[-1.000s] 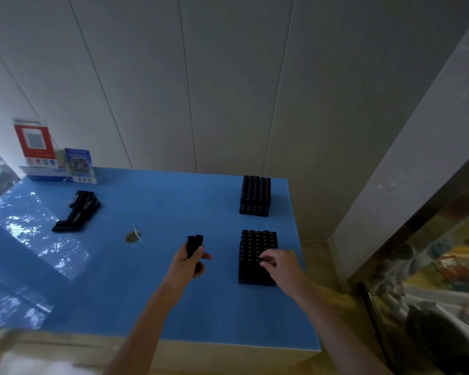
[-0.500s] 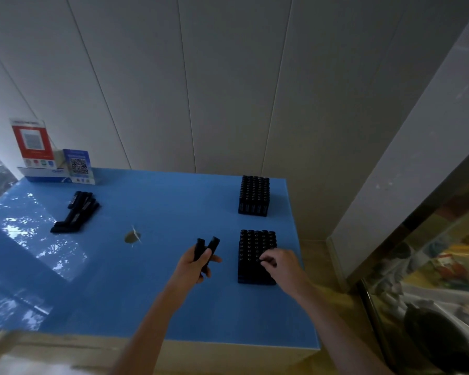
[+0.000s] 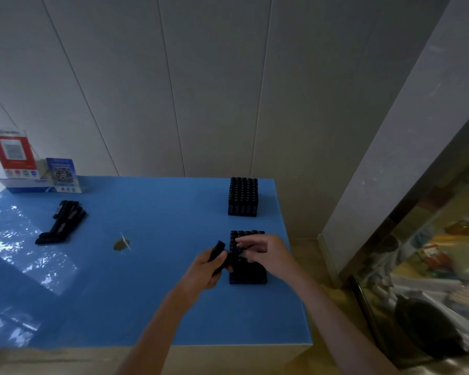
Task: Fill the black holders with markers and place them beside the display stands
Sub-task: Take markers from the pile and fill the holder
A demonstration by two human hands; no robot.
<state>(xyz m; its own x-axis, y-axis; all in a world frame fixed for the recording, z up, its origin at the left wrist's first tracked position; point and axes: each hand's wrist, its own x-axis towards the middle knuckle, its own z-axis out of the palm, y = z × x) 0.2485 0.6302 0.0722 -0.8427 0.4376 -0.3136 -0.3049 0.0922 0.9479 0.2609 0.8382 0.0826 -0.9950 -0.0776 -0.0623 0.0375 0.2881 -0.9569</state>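
The left hand (image 3: 201, 269) grips black markers (image 3: 219, 253) at lower centre of the frame. The right hand (image 3: 263, 253) pinches one end, over the near black holder (image 3: 248, 274). A second holder (image 3: 243, 196) stands above; display stands (image 3: 38, 169) at upper left.

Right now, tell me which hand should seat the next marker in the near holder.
Right. The right hand hovers over the near holder, fingertips at a marker from the left hand, whose grip holds the markers beside the holder.
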